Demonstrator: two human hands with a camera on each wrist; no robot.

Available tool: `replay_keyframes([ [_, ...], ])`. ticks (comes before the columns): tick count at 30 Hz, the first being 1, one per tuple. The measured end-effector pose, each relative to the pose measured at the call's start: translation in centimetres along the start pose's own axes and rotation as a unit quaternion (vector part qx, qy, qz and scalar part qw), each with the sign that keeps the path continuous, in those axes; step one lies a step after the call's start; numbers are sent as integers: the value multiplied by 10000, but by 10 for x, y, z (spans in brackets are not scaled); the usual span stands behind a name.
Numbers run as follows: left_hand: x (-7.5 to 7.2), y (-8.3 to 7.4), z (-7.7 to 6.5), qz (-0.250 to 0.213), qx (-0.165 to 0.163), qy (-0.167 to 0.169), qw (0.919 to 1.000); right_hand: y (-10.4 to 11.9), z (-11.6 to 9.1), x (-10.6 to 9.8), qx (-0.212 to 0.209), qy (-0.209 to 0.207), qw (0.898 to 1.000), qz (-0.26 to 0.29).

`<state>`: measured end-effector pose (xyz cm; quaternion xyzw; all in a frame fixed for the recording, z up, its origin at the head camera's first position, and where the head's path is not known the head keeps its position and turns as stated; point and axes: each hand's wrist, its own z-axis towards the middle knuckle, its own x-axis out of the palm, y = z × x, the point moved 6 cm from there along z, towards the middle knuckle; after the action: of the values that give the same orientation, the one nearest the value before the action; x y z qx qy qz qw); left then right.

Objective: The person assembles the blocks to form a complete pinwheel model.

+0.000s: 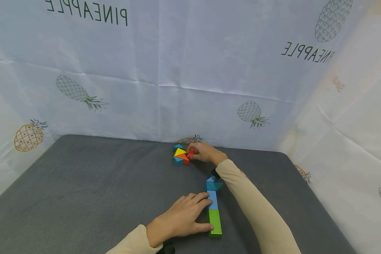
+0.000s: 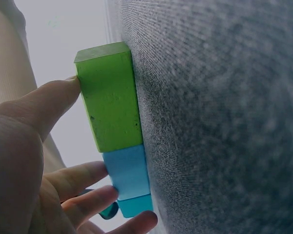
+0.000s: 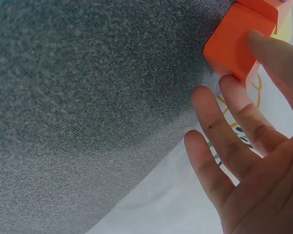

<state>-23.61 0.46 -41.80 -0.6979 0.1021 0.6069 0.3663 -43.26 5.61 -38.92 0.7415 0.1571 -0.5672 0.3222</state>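
Note:
A row of blocks runs away from me: a green block, a light blue block, a teal triangular block and a small blue triangular block. My left hand lies along the row's left side, thumb on the green block and fingertips touching the light blue one. Farther back, my right hand pinches an orange block between thumb and index finger, its other fingers extended. The orange block is at the right side of a small cluster with a yellow triangular block.
Also in the cluster are another orange block and two blue blocks, one in front and one behind. They stand near the back edge of the dark grey table. A pineapple-print cloth hangs behind the table.

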Motion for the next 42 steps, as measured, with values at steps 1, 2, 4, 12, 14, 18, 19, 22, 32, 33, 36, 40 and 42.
replay_keyframes([
  [1, 0, 0, 0, -5, -2, 2, 10000, -1, 0, 1, 3, 15, 10000, -8],
  [2, 0, 0, 0, -13, -2, 6, 10000, -1, 0, 1, 9, 22, 10000, -13],
  [4, 0, -1, 0, -23, -1, 16, 10000, -3, 0, 2, 56, 61, 10000, 7],
  [12, 0, -1, 0, -48, 35, 27, 10000, -5, -5, 4, 89, 66, 9999, 55],
  [14, 0, -1, 0, -60, 48, 20, 10000, -6, -6, 4, 98, 66, 9999, 20],
  [18, -1, -1, -1, -71, 64, -18, 10000, -8, -10, 3, 106, 48, 9999, 35],
  [19, -1, -1, -1, -73, 68, -25, 9999, -9, -11, 3, 104, 44, 9999, 39],
  [22, -1, -2, -1, -70, 61, -37, 10000, -11, -16, 2, 93, 45, 9999, 104],
  [32, -2, -1, -1, -86, 8, 18, 10000, -17, -31, 1, 85, 101, 9995, 280],
  [33, -2, -1, -1, -86, -1, 26, 10000, -17, -33, 1, 95, 115, 9995, 279],
  [36, -2, -1, 0, -75, -19, 25, 10000, -18, -37, 1, 138, 158, 9994, 268],
  [40, -1, -1, 0, -77, -14, 6, 10000, -17, -41, 1, 124, 198, 9995, 229],
  [42, -1, -1, 0, -81, -13, 11, 10000, -18, -42, 1, 103, 184, 9996, 198],
])
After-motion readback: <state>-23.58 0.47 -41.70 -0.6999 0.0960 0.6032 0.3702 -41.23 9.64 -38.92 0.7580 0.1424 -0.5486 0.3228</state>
